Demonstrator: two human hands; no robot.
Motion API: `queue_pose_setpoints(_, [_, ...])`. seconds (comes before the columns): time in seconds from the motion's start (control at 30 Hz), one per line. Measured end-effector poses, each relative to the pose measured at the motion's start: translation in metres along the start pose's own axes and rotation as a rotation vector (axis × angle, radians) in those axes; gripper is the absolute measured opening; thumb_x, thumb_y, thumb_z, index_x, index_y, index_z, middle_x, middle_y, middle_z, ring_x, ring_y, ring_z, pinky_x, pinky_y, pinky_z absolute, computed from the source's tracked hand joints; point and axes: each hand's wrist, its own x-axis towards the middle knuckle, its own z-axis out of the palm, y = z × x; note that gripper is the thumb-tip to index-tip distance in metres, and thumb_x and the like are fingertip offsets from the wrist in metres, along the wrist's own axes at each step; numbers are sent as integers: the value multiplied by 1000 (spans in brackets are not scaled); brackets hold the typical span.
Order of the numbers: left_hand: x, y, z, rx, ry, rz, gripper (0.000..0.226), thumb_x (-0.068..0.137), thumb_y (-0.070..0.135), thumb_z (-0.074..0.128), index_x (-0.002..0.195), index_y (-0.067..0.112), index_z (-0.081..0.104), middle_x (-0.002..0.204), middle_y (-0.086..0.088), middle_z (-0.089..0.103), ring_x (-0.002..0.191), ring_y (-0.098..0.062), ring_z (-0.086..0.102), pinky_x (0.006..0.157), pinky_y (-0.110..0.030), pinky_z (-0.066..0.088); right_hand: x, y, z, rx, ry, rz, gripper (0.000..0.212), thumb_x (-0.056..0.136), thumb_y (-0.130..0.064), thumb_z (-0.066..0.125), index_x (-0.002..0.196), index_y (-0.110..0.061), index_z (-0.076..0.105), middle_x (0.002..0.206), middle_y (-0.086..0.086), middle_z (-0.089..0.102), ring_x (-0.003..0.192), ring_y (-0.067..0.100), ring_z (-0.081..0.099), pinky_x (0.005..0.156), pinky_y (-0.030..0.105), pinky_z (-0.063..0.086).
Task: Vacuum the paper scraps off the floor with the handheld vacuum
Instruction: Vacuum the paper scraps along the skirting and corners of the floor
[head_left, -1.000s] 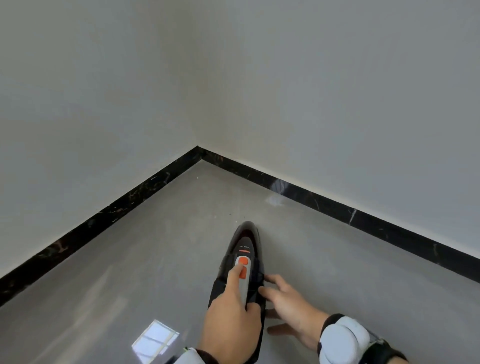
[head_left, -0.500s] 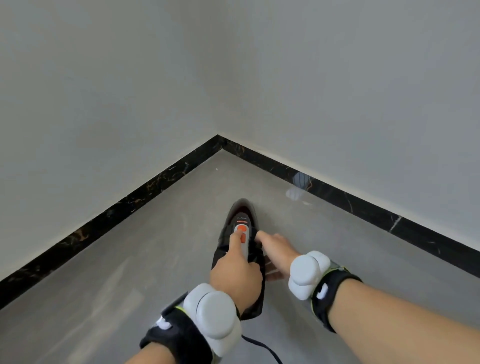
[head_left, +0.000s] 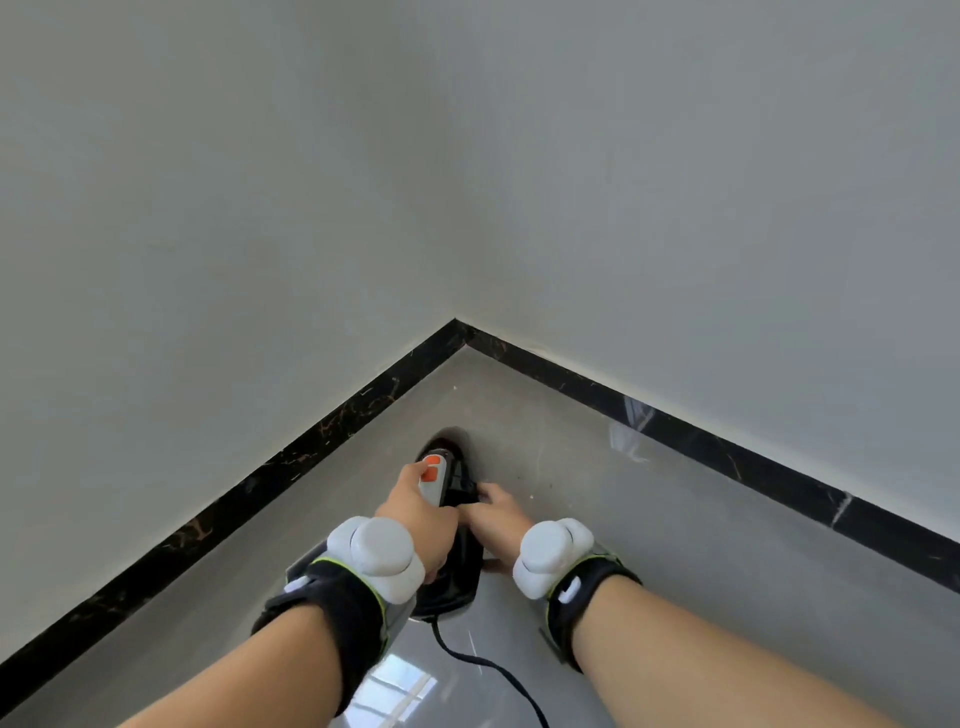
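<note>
so the black handheld vacuum (head_left: 451, 566) was sitting on the grey floor (head_left: 675, 545), nose pointed into the corner where the two black skirting boards (head_left: 322, 441) met. left hand (head_left: 422, 519) was wrapped around the handle from above, thumb right beside the orange buttons (head_left: 431, 466). right hand (head_left: 496, 517) was curled against the vacuum's right side, gripping it there. cord (head_left: 488, 665) trailed off the back toward the camera. couldn't really make out any paper scraps, just a few tiny pale specks near the corner
</note>
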Motion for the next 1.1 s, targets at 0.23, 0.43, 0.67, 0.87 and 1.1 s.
queue_pose_setpoints(0.23, [47, -3, -1, 23, 59, 72, 65, 88, 11, 57, 146, 37, 41, 123, -15, 63, 108, -41, 68, 94, -49, 57, 45, 4, 13, 116, -13, -87, 34, 92, 4, 53, 117, -17, 61, 114, 15, 72, 107, 31, 69, 103, 45, 54])
queue_pose_setpoints(0.43, [101, 8, 9, 56, 36, 141, 68, 92, 9, 53, 152, 37, 33, 132, -15, 58, 107, -39, 65, 90, -46, 58, 70, 13, 16, 153, -59, -49, 32, 100, -2, 46, 113, -30, 52, 98, 5, 66, 77, 17, 60, 56, 22, 43])
queue_pose_setpoints(0.67, [145, 17, -7, -268, -25, 103, 64, 92, 9, 58, 147, 38, 43, 93, -17, 65, 54, -30, 56, 50, -32, 51, 89, 2, 16, 198, -28, -85, 49, 102, -13, 50, 147, -32, 41, 134, 7, 65, 116, 21, 62, 78, 31, 50])
queue_pose_setpoints(0.87, [136, 15, -35, -326, -38, 57, 55, 97, 13, 53, 146, 36, 42, 78, -9, 55, 44, -15, 46, 35, -17, 41, 99, -5, 17, 270, -42, -80, 37, 104, -20, 51, 140, -26, 51, 116, 9, 73, 88, 25, 72, 76, 34, 57])
queue_pose_setpoints(1.1, [102, 8, -56, -142, -186, 76, 53, 101, 12, 47, 143, 41, 33, 81, -10, 54, 46, -12, 45, 36, -18, 36, 98, 2, 33, 303, -34, 29, 44, 93, -40, 60, 134, -24, 56, 123, 11, 69, 95, 29, 73, 68, 36, 62])
